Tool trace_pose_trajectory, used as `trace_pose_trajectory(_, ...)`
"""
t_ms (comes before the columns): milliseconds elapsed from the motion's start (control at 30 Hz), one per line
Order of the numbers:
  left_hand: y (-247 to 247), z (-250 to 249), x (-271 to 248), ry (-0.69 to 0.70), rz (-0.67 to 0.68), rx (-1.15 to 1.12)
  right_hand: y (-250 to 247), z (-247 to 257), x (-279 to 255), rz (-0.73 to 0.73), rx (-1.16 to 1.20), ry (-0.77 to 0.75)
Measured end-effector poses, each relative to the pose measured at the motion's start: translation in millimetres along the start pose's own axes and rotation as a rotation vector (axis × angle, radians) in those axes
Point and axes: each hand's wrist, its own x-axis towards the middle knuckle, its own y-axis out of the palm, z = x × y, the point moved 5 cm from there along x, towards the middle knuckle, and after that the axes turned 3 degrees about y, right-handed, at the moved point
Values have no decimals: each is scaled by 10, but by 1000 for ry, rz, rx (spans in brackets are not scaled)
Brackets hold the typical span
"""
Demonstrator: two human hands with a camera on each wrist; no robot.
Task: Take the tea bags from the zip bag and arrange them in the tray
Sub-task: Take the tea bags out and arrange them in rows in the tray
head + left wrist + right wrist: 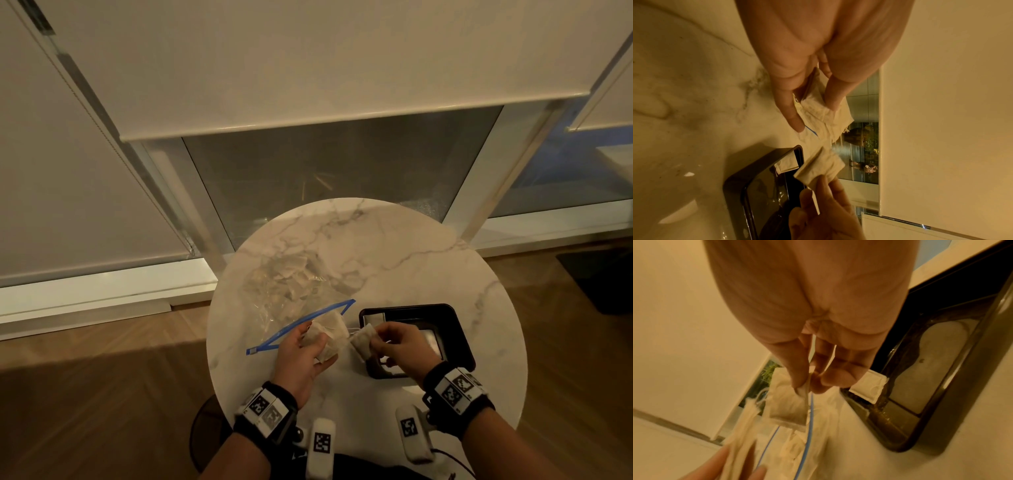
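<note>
A clear zip bag [291, 291] with a blue seal lies open on the round marble table [428, 260], with several tea bags inside. My left hand [301, 349] holds a bunch of tea bags [329, 334] just in front of the bag's mouth; in the left wrist view the bunch [818, 110] sits between thumb and fingers. My right hand [394, 342] pinches one tea bag [361, 341] by its edge, beside the black tray [459, 329]. That tea bag [787, 404] hangs from the fingertips. One tea bag [869, 388] lies in the tray's far left corner [373, 319].
The black tray [962, 386] has a glossy, reflective bottom. Behind the table are a glass window and white roller blinds [308, 68]. Wooden floor surrounds the table. A dark stool [205, 431] stands under the table's near edge.
</note>
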Motion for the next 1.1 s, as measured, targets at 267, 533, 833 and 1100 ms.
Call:
trace_pose_trajectory(267, -100, -2, 56, 4, -51, 10, -342, -503, 469, -190, -149, 177)
trace_pose_trajectory(533, -129, 18, 157, 2, -83, 18, -294, -780, 911, -177, -251, 277)
trace_pose_trajectory(833, -181, 75, 259, -14, -97, 33, -319, -752, 1115, -212, -331, 289)
trace_pose_trajectory(1100, -121, 76, 256, -14, -77, 36, -309, -736, 1141, -230, -350, 259)
